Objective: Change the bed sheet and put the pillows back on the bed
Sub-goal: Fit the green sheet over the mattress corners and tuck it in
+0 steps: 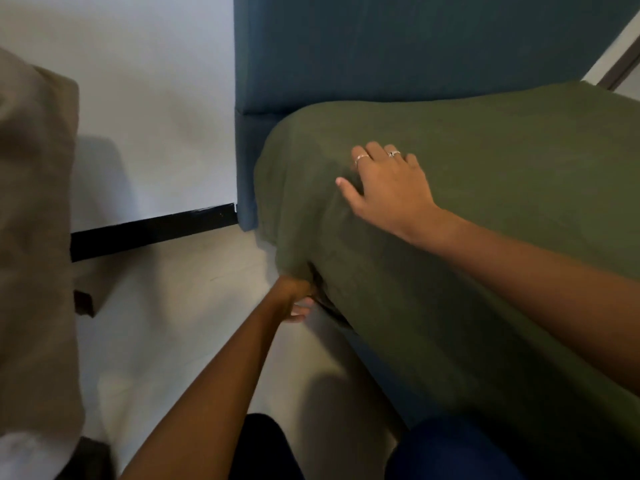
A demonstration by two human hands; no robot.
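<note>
Green sheet [467, 202] covers mattress corner; right hand [388, 188] rests flat on top, left hand [294, 299] grips its hanging edge.

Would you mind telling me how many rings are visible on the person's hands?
2, both on the right hand: one ring and another ring. The left hand is partly hidden.

Matt cloth over the bed, smooth floor beside it.
The green sheet [485, 202] is seen as soft matt weave; the blue headboard [398, 46] is upholstered in cloth; the floor [180, 306] is smooth.
</note>
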